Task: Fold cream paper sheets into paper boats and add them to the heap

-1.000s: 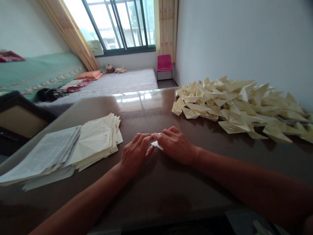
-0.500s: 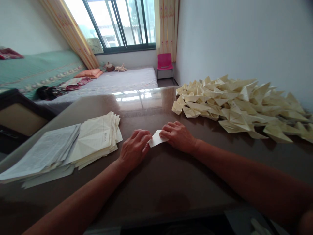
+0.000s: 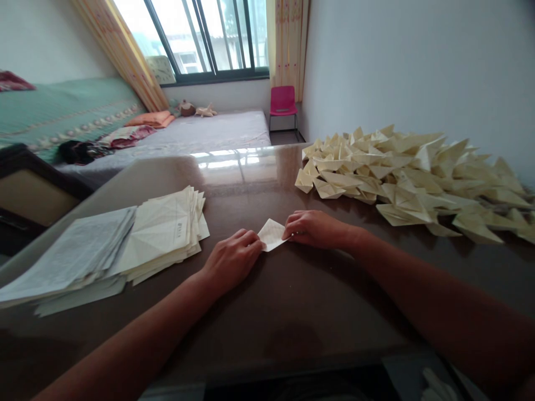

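A small folded piece of cream paper [image 3: 272,234] lies on the dark glossy table [image 3: 292,312], held between both hands. My left hand [image 3: 232,257] has its fingers curled and pinches the paper's left corner. My right hand [image 3: 314,228] is curled too and pinches the right corner. A stack of flat creased sheets [image 3: 125,245] lies to the left of my left hand. A big heap of folded paper boats [image 3: 401,178] covers the table's right side, beyond my right hand.
A bed with a grey cover [image 3: 200,133] and clothes on it stands beyond the table's far edge. A pink chair [image 3: 283,103] sits in the corner by the window [image 3: 209,33]. A dark wooden frame [image 3: 33,189] is at the left.
My hands have drawn apart from where they pressed together. The folded paper between them has come into view and opened out into a diamond shape.
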The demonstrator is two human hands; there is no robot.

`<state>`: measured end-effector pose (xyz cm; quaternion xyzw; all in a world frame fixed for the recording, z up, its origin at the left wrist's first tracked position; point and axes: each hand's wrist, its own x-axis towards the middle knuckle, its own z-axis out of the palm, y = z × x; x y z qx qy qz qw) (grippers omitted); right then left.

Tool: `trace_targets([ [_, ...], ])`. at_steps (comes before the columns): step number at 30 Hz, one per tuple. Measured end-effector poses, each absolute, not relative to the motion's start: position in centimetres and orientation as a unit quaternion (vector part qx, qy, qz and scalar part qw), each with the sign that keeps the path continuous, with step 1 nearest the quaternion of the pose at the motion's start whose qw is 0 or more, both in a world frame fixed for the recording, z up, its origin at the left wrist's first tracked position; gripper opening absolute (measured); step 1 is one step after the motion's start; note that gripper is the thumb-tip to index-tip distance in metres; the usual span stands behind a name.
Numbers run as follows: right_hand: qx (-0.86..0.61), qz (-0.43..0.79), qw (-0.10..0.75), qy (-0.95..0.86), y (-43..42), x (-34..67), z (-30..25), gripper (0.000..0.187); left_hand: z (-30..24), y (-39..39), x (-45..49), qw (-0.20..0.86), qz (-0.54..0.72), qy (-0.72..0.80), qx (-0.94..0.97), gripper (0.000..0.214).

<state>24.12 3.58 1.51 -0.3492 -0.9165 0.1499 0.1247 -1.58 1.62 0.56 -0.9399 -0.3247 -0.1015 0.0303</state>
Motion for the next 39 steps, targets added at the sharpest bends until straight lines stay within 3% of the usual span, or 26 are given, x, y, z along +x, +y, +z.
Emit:
trace_targets([
  [6,-0.403,0.279,0.153,-0.858,4.4,24.5,1.1,0.023,0.0,2.8,-1.7,-0.086,-0.162,-0.403,-0.897,0.028],
  [16,-0.488,0.292,0.195,-0.799,4.3,23.9,0.7,0.017,-0.7,3.6,-1.5,-0.158,-0.196,-0.454,-0.855,0.031],
  [28,-0.558,0.186,0.133,-0.798,3.5,22.9,0.5,0.016,-0.3,3.5,-0.7,-0.019,-0.094,-0.456,-0.885,0.035],
  [39,-0.559,0.156,0.091,-0.809,3.5,23.0,0.8,0.018,-0.6,3.2,-0.7,0.012,-0.068,-0.448,-0.891,0.038],
])
